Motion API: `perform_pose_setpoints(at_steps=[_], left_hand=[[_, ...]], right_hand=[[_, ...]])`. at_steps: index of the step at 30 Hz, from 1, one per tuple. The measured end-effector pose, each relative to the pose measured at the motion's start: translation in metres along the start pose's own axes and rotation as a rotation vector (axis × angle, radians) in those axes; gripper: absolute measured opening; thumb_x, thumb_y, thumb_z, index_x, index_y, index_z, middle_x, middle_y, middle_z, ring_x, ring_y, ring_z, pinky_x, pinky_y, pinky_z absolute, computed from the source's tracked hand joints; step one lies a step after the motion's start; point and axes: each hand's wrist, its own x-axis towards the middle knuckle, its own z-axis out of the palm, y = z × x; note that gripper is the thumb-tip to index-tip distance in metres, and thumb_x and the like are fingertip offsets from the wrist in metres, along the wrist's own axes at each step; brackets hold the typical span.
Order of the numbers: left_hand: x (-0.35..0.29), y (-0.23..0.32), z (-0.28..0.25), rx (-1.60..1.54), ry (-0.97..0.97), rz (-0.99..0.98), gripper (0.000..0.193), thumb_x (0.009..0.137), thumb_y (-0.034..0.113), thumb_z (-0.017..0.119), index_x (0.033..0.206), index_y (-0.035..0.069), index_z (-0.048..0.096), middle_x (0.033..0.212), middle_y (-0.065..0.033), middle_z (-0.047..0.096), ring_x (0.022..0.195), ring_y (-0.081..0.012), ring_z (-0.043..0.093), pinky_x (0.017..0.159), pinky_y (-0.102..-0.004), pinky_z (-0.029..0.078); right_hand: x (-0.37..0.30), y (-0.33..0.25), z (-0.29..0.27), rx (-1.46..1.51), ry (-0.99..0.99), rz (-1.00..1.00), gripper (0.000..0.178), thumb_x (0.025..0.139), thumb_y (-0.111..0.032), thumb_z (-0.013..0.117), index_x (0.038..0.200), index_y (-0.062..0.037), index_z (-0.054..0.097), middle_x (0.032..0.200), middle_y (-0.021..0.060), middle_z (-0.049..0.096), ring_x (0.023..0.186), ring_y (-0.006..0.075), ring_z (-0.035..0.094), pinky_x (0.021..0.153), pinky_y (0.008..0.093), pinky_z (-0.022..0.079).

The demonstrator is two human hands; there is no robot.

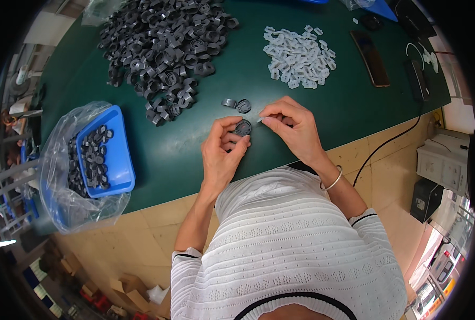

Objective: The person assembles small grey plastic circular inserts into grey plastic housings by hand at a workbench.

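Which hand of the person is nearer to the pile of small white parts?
Right. The right hand is directly below the pile of small white parts in the view; the left hand is farther off, below and to the left of it.

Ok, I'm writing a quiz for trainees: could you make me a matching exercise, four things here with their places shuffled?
Things
1. Blue tray
2. Phone
3. Bracelet
4. Round dark part

Places
A. Around a wrist
B. Held by the left hand
C. At the left, holding dark pieces
D. Right of the white pieces

Pairs: 1-C; 2-D; 3-A; 4-B
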Motion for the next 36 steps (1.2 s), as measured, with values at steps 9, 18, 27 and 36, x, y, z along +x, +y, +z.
perform_pose_setpoints(at_steps=[9, 18, 27, 36], left_hand=[[0.008, 0.002, 0.013, -0.260, -0.109, -0.128, 0.040, 0.085, -0.008, 0.063, 0.123, -0.002, 0.054, 0.110, -0.0120, 0.061, 0.081, -0.0112, 0.066, 0.062, -0.0207, 0.053], [0.007, -0.002, 0.013, -0.269, -0.129, -0.153, 0.036, 0.095, 0.001, 0.055, 0.131, -0.003, 0.053, 0.117, -0.0144, 0.065, 0.101, -0.0213, 0.068, 0.073, -0.0233, 0.056], [0.007, -0.007, 0.015, -0.330, -0.079, -0.147, 0.037, 0.096, 0.002, 0.055, 0.132, -0.004, 0.052, 0.118, -0.0147, 0.064, 0.100, -0.0214, 0.067, 0.075, -0.0241, 0.058], [0.006, -0.009, 0.015, -0.362, -0.080, -0.115, 0.033, 0.095, 0.002, 0.056, 0.128, -0.004, 0.051, 0.112, -0.0138, 0.066, 0.097, -0.0185, 0.067, 0.074, -0.0250, 0.058]], right_hand=[[-0.005, 0.004, -0.001, 0.050, 0.007, 0.013, 0.011, 0.087, 0.003, 0.064, 0.099, 0.0040, 0.064, 0.093, 0.0036, 0.062, 0.084, 0.0086, 0.060, 0.074, 0.0219, 0.053], [-0.002, 0.010, -0.011, -0.018, -0.018, 0.099, 0.009, 0.087, 0.002, 0.065, 0.096, 0.0035, 0.063, 0.090, 0.0036, 0.061, 0.079, 0.0069, 0.057, 0.069, 0.0202, 0.052], [0.000, 0.006, -0.004, 0.124, 0.011, 0.139, 0.010, 0.085, -0.001, 0.067, 0.091, 0.0015, 0.060, 0.078, 0.0025, 0.062, 0.069, 0.0074, 0.058, 0.062, 0.0227, 0.049], [0.001, 0.000, -0.004, -0.039, -0.049, 0.136, 0.011, 0.083, -0.001, 0.069, 0.087, 0.0016, 0.059, 0.076, 0.0006, 0.060, 0.067, 0.0046, 0.054, 0.060, 0.0209, 0.046]])
